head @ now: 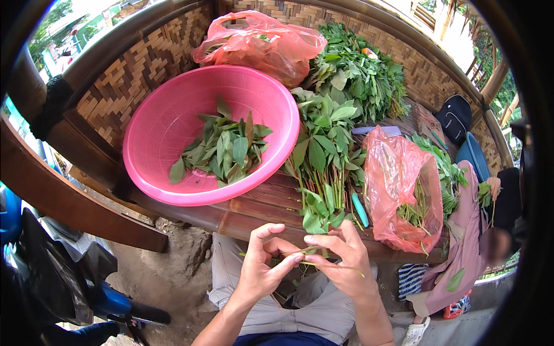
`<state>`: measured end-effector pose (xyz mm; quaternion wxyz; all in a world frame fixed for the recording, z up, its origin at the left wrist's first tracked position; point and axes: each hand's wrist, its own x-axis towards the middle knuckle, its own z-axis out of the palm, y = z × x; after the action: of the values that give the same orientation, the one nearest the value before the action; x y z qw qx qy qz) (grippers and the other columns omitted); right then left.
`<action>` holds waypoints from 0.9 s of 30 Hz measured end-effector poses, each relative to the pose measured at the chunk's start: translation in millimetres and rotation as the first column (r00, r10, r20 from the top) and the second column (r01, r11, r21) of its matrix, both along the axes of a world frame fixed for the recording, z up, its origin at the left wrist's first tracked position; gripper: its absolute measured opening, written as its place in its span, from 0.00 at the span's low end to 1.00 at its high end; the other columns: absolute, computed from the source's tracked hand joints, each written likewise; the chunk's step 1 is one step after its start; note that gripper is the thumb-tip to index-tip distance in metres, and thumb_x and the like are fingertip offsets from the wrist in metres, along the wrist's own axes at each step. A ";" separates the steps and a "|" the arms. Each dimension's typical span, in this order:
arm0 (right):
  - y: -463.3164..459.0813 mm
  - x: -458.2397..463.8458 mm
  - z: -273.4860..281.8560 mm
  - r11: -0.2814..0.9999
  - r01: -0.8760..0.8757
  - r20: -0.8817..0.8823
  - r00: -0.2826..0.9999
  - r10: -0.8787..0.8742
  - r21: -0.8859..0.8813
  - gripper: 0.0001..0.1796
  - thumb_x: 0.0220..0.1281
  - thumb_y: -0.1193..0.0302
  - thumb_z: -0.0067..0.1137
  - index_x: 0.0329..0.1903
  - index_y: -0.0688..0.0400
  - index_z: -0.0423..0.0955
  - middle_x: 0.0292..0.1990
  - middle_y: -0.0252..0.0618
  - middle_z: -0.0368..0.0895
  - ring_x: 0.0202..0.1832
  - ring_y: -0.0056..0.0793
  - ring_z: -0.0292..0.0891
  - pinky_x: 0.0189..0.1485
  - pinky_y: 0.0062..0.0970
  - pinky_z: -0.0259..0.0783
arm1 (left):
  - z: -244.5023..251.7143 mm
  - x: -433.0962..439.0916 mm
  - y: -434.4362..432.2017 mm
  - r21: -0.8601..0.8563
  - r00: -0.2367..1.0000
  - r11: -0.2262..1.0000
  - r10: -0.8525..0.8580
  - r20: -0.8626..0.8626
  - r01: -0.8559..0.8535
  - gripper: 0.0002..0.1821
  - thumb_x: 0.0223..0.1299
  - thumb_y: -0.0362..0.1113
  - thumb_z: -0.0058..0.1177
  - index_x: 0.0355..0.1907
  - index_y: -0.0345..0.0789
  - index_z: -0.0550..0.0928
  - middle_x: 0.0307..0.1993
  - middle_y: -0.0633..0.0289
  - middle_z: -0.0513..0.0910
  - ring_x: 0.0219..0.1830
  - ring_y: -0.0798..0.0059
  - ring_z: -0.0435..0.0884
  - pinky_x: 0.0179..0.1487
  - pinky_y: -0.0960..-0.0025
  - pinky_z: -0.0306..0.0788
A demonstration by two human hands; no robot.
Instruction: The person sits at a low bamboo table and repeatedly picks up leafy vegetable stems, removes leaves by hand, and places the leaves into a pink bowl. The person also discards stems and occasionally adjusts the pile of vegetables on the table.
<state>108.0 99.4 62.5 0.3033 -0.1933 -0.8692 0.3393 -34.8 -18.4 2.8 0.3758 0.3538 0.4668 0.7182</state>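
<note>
My left hand [266, 261] pinches thin green stems [333, 264] between thumb and fingers above my lap. My right hand [344, 259] grips the same stems from the other side. Green leaves [315, 220] rise just beyond my right fingers; whether they join the held stems I cannot tell. To the left stands a pink plastic colander [151, 129], with loose picked leaves [229, 149] heaped inside. A bundle of leafy stems [324, 142] lies on the bamboo bench, its cut stalks towards me. Beside the stalks is a turquoise-handled tool [359, 210], its working end unclear.
A red plastic bag [402, 190] with stalks stands right, another [264, 47] behind the colander. More greens [359, 73] are piled against the woven bamboo wall [147, 73]. A purple-handled implement [376, 130] lies between. At far right another person's hand [493, 188] holds leaves near a blue basin [471, 155].
</note>
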 end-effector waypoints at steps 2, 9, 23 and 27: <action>3.1 -0.9 -0.9 0.995 -0.093 0.040 0.995 0.091 0.031 0.24 0.49 0.74 0.73 0.52 0.48 0.83 0.37 0.37 0.78 0.40 0.36 0.76 0.46 0.34 0.75 | 0.4 -2.2 -2.1 -0.030 0.999 0.999 -0.030 0.020 0.031 0.34 0.64 0.22 0.60 0.68 0.36 0.58 0.38 0.58 0.83 0.42 0.77 0.83 0.49 0.73 0.77; 6.7 -5.4 -6.9 0.967 -0.185 0.083 0.981 0.173 0.175 0.16 0.47 0.77 0.71 0.42 0.51 0.83 0.38 0.33 0.84 0.41 0.41 0.78 0.49 0.36 0.74 | 10.1 -13.7 -9.3 -0.125 0.969 0.964 -0.218 0.120 0.233 0.39 0.67 0.24 0.57 0.74 0.36 0.53 0.36 0.61 0.81 0.38 0.80 0.80 0.44 0.74 0.75; -29.0 -37.0 2.1 0.958 -0.074 -0.139 0.990 0.036 -0.278 0.07 0.62 0.74 0.67 0.39 0.61 0.78 0.34 0.40 0.85 0.35 0.32 0.81 0.40 0.28 0.75 | 16.2 -10.5 -15.4 0.287 0.968 0.957 0.107 -0.226 -0.038 0.49 0.64 0.20 0.53 0.79 0.35 0.38 0.32 0.62 0.80 0.33 0.81 0.77 0.40 0.75 0.73; -4.0 -59.2 23.6 0.949 0.018 -0.304 0.945 -0.119 -0.314 0.06 0.69 0.72 0.62 0.39 0.62 0.77 0.36 0.35 0.83 0.36 0.22 0.79 0.40 0.22 0.74 | 14.3 -17.1 -29.5 0.433 0.877 0.897 0.274 -0.396 -0.085 0.49 0.63 0.22 0.56 0.79 0.34 0.40 0.28 0.63 0.80 0.28 0.80 0.76 0.35 0.75 0.70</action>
<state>48.8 95.4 86.1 0.4176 -0.2112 -0.7381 0.4861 -51.9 -47.8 17.1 0.1076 0.5328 0.4140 0.7302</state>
